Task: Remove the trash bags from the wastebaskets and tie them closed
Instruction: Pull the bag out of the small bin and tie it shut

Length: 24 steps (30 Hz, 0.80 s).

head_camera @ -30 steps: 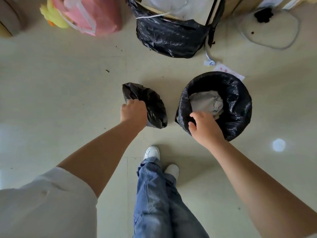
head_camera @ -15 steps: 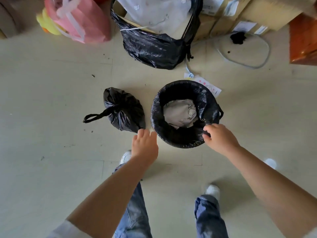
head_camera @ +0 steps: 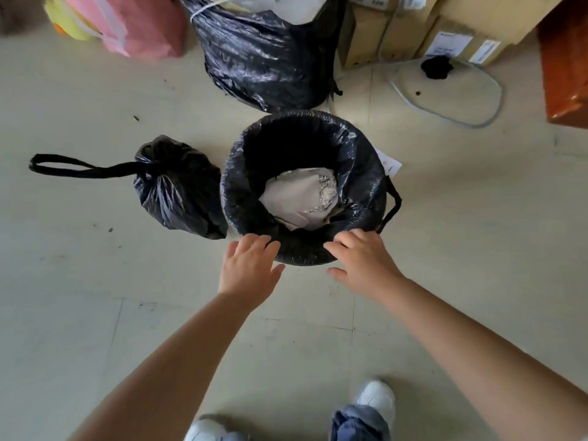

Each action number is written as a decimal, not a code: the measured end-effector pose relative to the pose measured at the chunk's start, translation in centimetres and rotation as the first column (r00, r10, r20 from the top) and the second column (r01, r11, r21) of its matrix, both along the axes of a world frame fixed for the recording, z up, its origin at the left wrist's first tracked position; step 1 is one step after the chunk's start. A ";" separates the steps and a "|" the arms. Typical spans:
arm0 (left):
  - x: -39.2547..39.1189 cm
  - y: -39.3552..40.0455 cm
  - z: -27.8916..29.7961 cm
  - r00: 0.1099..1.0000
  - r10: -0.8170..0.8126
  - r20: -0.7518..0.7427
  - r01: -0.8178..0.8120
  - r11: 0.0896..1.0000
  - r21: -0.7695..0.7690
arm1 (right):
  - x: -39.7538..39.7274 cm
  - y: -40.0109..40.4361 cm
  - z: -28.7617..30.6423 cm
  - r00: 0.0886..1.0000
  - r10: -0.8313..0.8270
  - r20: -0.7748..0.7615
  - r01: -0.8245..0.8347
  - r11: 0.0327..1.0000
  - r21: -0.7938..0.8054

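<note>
Tied bag (head_camera: 178, 189) is lying on the floor (head_camera: 79, 281) at nine o'clock of the wastebasket (head_camera: 305, 186), its loop trailing left, likely parked aside as finished. You're bringing your left hand (head_camera: 249, 268) to the near rim at seven o'clock, grip released, fingers straight. The liner (head_camera: 359, 154) is sitting folded over the rim, crumpled paper (head_camera: 299, 195) inside. Your right hand (head_camera: 362, 262) is touching the rim at five o'clock, grip loose, holding nothing. Open floor is lying toward you; the large black sack (head_camera: 261, 58) is crowding twelve o'clock.
</note>
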State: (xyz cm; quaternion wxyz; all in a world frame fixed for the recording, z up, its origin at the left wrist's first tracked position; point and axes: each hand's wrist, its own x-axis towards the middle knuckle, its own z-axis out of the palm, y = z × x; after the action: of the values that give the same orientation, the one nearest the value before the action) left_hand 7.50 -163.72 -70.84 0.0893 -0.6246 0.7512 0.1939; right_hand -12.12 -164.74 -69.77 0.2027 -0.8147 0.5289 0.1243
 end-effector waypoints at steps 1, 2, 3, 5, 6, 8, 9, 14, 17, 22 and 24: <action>0.2 -0.2 -0.7 0.998 -0.057 -0.010 0.056 0.998 -0.037 | 0.1 0.2 -1.0 1.000 0.012 0.018 -0.012 0.999 -0.032; 0.6 -0.4 -1.4 0.990 -0.140 -0.018 0.137 0.981 -0.136 | 0.1 0.3 -1.9 0.997 0.039 0.064 -0.032 0.994 -0.101; 1.2 -0.7 -2.5 0.975 -0.220 -0.034 0.204 0.944 -0.259 | 0.1 0.4 -2.8 0.991 0.054 0.125 -0.030 0.982 -0.188; 2.2 -1.5 -3.8 0.928 -0.352 -0.125 0.265 0.856 -0.444 | -0.2 0.5 -3.8 0.968 0.085 0.238 -0.012 0.957 -0.291; 2.6 -1.9 -4.3 0.893 -0.420 -0.165 0.296 0.821 -0.489 | -0.4 0.5 -4.4 0.957 0.109 0.270 -0.017 0.946 -0.323; 3.1 -2.9 -5.0 0.829 -0.518 -0.211 0.370 0.791 -0.488 | -0.8 0.1 -5.3 0.938 0.114 0.329 -0.002 0.947 -0.322; 3.2 -3.2 -5.2 0.807 -0.540 -0.240 0.390 0.792 -0.469 | -0.9 0.0 -5.7 0.923 0.107 0.369 0.012 0.951 -0.308; 3.0 -3.9 -5.3 0.790 -0.413 -0.454 0.250 0.892 -0.377 | -0.4 -0.9 -6.5 0.883 0.112 0.456 0.042 0.948 -0.315; 2.1 -4.1 -6.1 0.857 -0.302 -0.417 0.157 0.925 -0.347 | 0.0 -1.7 -7.3 0.854 -0.010 0.520 0.190 0.937 -0.293; 0.4 -3.7 -6.3 0.935 -0.016 -0.355 -0.205 0.791 -0.576 | 0.7 -3.5 -7.3 0.740 -0.268 0.617 0.466 0.865 -0.183; 0.2 -3.2 -6.3 0.932 -0.046 -0.359 -0.208 0.744 -0.635 | 0.8 -4.1 -7.5 0.731 -0.297 0.614 0.497 0.849 -0.182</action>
State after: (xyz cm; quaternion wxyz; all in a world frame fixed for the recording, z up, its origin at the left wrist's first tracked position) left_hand 7.71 -166.89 -77.16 -0.2826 -0.6028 0.7457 0.0266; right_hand -11.30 -168.79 -77.31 0.2307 -0.7017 0.6217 -0.2606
